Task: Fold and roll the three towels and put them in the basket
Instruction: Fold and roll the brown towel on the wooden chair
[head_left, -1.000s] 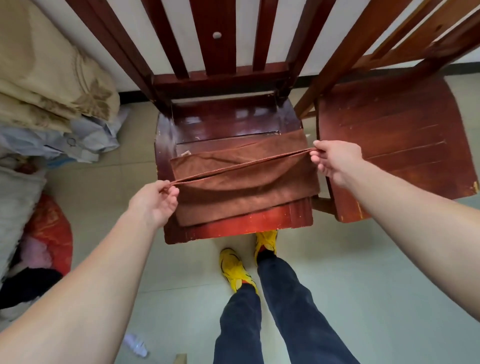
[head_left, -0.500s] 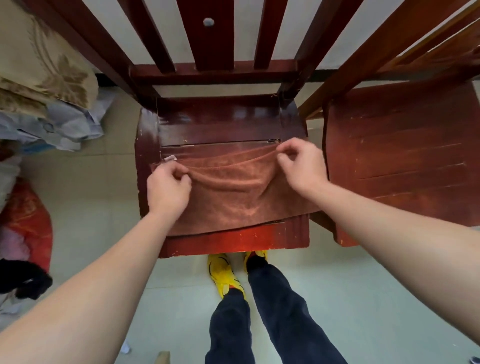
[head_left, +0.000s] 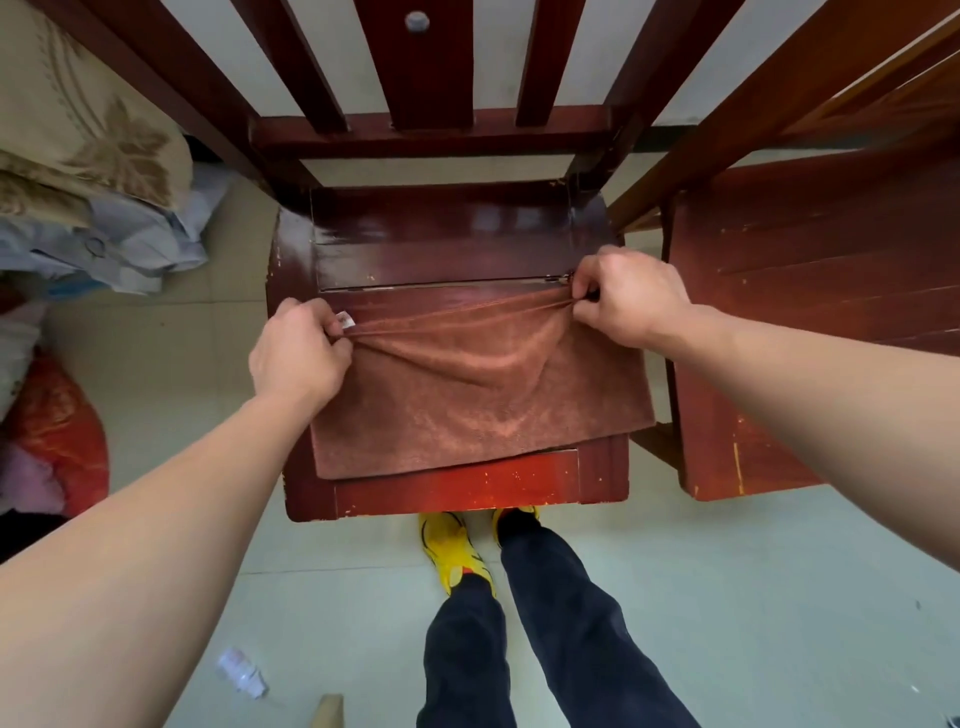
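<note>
step in hand: folding, as i judge it; the brown towel (head_left: 467, 405) is being spread and its far edge squared, and there is no roll in it yet.
towel place: it lies on the seat of the near chair (head_left: 457, 249). its near edge sits close to the seat's front and its right side reaches a little past the seat's right edge.
towel shape: the far edge is lifted and sags between the two hands, with creases running down from both corners.
left hand (head_left: 298, 358): fingers are curled and pinch the far-left corner, right beside the tag.
right hand (head_left: 631, 299): fingers are curled and pinch the far-right corner, near the seam in the seat boards.
next move: probably an even pull on both corners to take out the slack, then laying the edge down straight. a lopsided pull would skew the fold.
basket: not in view; the other two towels cannot be picked out.
writing: a small white tag (head_left: 344, 318) at the far-left corner has reddish marks too small to read. no other lettering shows.
</note>
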